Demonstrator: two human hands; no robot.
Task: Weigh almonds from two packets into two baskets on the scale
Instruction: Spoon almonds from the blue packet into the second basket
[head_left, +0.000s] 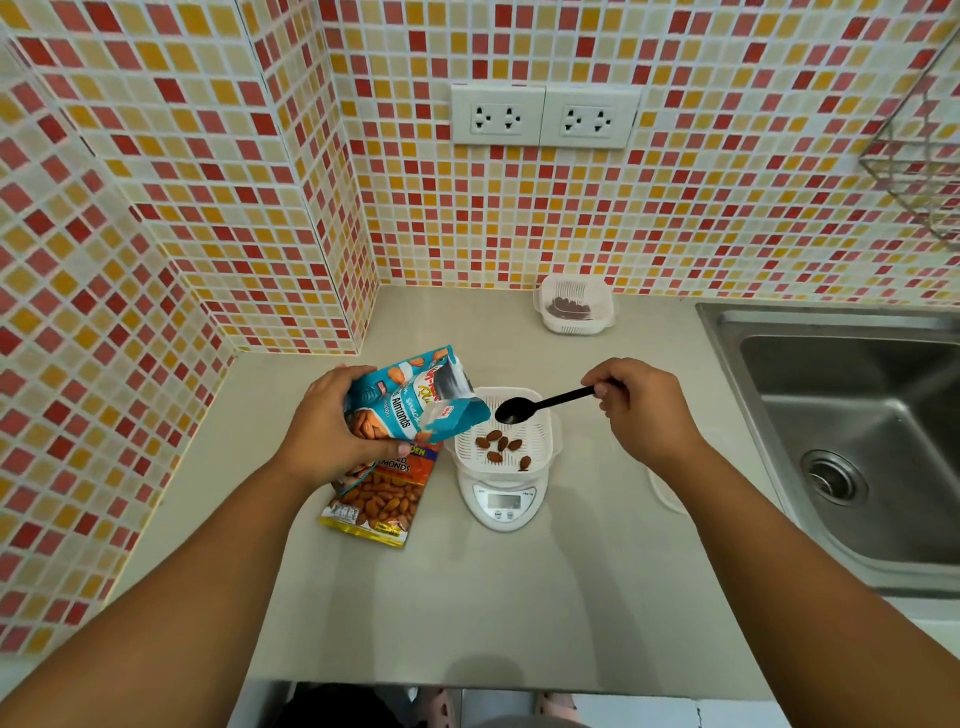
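The person's two bare forearms reach in from the near edge over the pale beige stone worktop (519, 597). The left hand (322, 431) has its grip curled round a teal foil almond packet (410, 402), held tilted with its torn mouth just above the left rim of the white slotted plastic basket (511, 431). The right hand (641, 405) pinches the handle of a black plastic spoon (524, 408), whose bowl hangs empty over the basket, just beside the packet's mouth. The basket sits on a small white digital kitchen scale (503, 501) and holds a few loose brown almonds (500, 444); the display is too faint to read. An orange-and-yellow almond packet (379, 493) lies flat on the worktop under the left hand, touching the scale's left side. A second white slotted basket (574, 304), with dark almonds inside, stands well apart by the tiled wall, and a steel sink (852, 426) lies to the right. The main risk is tipping the teal packet too steeply, so almonds rush out, overshoot the weight or bounce onto the worktop. Resting the packet or spoon on the rim would falsify the reading.
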